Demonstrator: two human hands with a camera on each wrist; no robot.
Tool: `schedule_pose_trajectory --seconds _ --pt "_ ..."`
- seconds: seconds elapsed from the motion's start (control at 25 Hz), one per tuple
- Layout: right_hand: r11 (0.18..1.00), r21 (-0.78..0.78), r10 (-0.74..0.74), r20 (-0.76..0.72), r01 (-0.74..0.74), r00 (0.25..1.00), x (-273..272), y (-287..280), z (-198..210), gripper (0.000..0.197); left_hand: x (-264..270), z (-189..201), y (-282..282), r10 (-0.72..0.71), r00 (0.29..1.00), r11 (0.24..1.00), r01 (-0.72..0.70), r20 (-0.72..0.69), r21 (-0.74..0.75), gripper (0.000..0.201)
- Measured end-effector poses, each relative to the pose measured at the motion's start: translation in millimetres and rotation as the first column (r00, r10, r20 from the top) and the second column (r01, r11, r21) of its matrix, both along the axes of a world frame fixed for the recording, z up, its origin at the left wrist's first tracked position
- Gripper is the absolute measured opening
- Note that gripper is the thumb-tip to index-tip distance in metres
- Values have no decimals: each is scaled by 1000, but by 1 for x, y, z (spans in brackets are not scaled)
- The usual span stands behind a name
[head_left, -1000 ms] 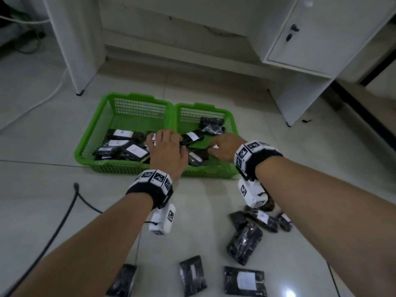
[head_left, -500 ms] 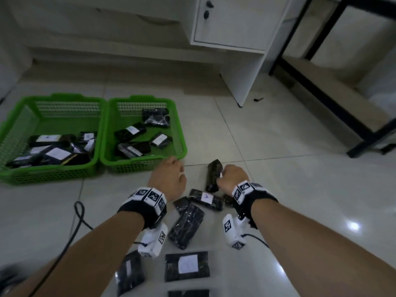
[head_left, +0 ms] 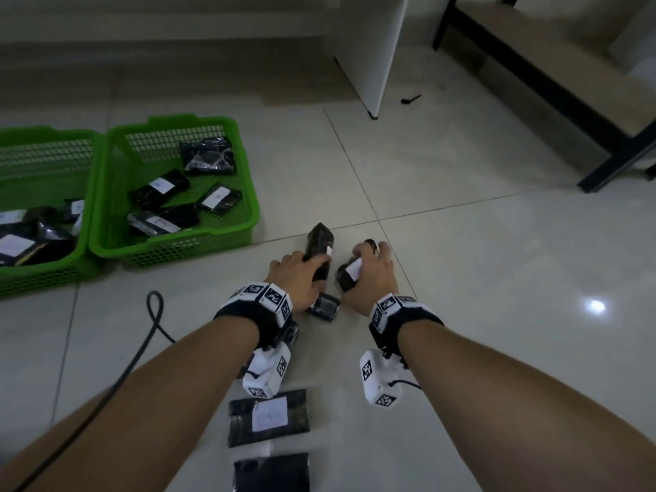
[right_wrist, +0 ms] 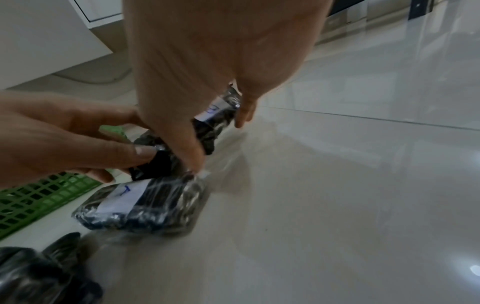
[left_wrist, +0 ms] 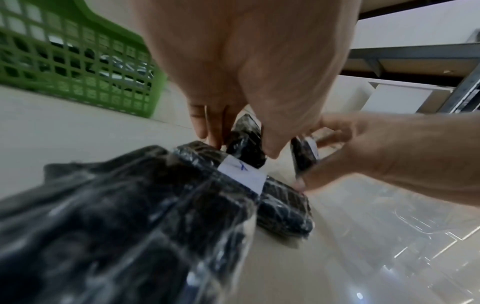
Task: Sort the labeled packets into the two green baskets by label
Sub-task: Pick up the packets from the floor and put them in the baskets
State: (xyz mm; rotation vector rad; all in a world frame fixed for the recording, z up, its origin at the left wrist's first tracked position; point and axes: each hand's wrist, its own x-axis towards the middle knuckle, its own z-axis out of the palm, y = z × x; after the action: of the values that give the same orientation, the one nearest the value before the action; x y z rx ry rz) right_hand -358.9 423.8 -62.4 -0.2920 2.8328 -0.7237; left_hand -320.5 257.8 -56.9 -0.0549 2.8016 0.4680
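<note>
Packets on the floor beside the baskets (head_left: 245, 193) look light, soft and slick-wrapped, so I keep my left hand (head_left: 298, 278) and right hand (head_left: 372, 275) each clasped round a packet's middle, not its film edges.

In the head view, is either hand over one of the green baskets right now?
No: the left hand and right hand each grip a packet on the floor tiles, right of the nearer green basket.

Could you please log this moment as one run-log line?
left hand: grips long packet | right hand: grips labeled packet | baskets: partly filled
</note>
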Motion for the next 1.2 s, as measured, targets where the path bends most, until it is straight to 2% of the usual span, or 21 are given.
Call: schedule_pose_trajectory --seconds 0.08,0.12,0.2,0.24,0.36,0.44,0.52,0.6,0.68,0.8,0.96,1.12,1.2 --pt "986 -165 -8 -38 2 999 0 -5 5 73 7 1 -5 135 986 980 -118 -96 161 37" --pt "976 -217 -3 -57 -9 998 0 -10 11 67 10 3 -12 214 966 958 -180 -143 223 30" --pt "968 -251 -7 -117 -23 993 1 -18 22 55 11 5 -27 290 934 943 -242 -210 228 17" --pt "968 -247 6 -132 -39 991 3 -21 26 60 14 7 -33 293 934 945 -250 -206 212 15" --pt "964 -261 10 -124 -42 992 12 -34 44 88 24 14 -39 220 969 962 -197 -108 190 46" --pt "975 -221 1 -136 -31 991 14 -40 51 75 28 14 -34 186 980 970 -170 -78 173 51" --pt "985 -164 14 -183 -45 983 14 -41 54 57 23 8 -30 246 968 954 -231 -54 193 58" --pt "985 -169 -1 -193 -33 981 13 -38 55 55 16 4 -28 308 951 933 -296 -27 205 68" --pt "980 -198 -27 -187 -11 982 13 -33 53 56 14 2 -28 367 927 911 -342 -76 230 64" --pt "976 -216 -44 -191 2 981 11 -27 52 66 23 7 -39 463 872 842 -378 -158 384 51" --pt "974 -217 -17 -345 -62 938 11 -41 54 56 49 33 -75 472 843 810 -299 -259 504 53" --pt "965 -227 33 -397 -133 917 16 -90 64 55 77 78 -145 467 776 854 -272 -424 442 53" --pt "968 -175 88 -437 -181 895 21 -121 71 53 92 108 -191 435 780 890 -295 -450 349 50"
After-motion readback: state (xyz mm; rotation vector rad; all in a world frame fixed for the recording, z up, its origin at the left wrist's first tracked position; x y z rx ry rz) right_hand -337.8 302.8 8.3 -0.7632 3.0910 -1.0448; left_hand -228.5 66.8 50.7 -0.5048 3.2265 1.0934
